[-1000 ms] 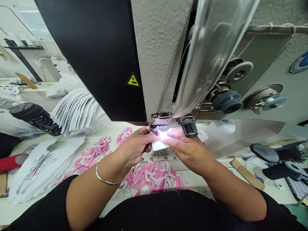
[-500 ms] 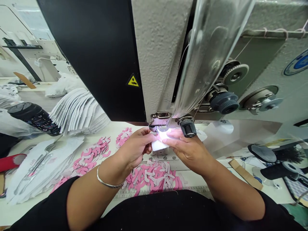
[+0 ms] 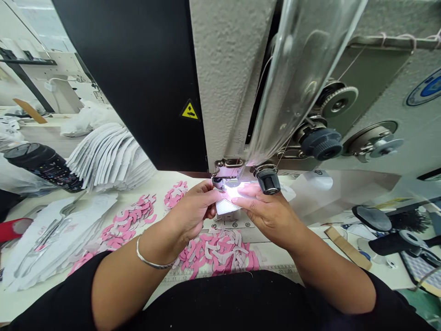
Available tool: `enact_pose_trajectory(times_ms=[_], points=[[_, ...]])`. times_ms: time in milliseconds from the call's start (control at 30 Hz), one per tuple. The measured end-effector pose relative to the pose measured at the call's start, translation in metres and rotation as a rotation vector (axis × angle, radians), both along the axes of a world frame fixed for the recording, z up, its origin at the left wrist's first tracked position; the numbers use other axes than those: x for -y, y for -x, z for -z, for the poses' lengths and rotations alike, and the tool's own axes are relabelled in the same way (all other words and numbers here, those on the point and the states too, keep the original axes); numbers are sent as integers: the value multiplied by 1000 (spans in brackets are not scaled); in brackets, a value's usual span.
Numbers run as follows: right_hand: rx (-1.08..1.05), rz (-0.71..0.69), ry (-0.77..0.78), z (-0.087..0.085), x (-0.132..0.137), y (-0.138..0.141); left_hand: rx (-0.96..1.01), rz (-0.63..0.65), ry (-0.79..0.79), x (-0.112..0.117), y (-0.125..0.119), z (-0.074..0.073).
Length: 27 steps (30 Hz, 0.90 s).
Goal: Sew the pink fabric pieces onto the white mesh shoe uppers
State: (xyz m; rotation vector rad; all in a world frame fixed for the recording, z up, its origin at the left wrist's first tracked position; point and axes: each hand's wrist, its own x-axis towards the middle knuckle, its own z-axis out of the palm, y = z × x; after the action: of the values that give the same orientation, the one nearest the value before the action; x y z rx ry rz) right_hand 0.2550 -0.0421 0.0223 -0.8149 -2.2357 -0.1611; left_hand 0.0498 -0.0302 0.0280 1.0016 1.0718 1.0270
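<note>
Beneath the sewing machine's needle area (image 3: 230,172), a small white dotted fabric piece (image 3: 228,207) lies in bright lamp light. My left hand (image 3: 193,207) pinches its left side between thumb and fingers, close to the presser foot. From the right, my right hand (image 3: 267,209) grips the same piece, its thumb and fingers laid along the edge. Glare hides the exact stitching spot. Just below the hands is a heap of curved pink and white cut pieces (image 3: 217,253).
More pink cut pieces (image 3: 129,218) lie on the left, beside a fanned stack of white pieces (image 3: 106,156) and a white sheet with thread snips (image 3: 51,239). A dark bottle (image 3: 41,165) stands behind. At right are a black thread cone (image 3: 389,243) and a cardboard strip (image 3: 347,248).
The view has shifted slightly, so the surroundings sit a little farther left. Both hands keep their hold on the white fabric piece, with hardly any visible movement.
</note>
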Motion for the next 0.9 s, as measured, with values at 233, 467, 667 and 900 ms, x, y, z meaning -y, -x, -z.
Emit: enact_pose_trajectory(times_ms=[233, 467, 667, 900], points=[[0, 1, -3, 5, -4, 0, 22, -11, -4, -2, -1, 0], [-12, -12, 8, 7, -4, 0, 25, -4, -19, 0, -1, 0], [-8, 5, -2, 8, -3, 1, 23, -21, -26, 2, -2, 3], [-12, 7, -46, 9, -5, 2, -1, -19, -50, 1, -2, 10]])
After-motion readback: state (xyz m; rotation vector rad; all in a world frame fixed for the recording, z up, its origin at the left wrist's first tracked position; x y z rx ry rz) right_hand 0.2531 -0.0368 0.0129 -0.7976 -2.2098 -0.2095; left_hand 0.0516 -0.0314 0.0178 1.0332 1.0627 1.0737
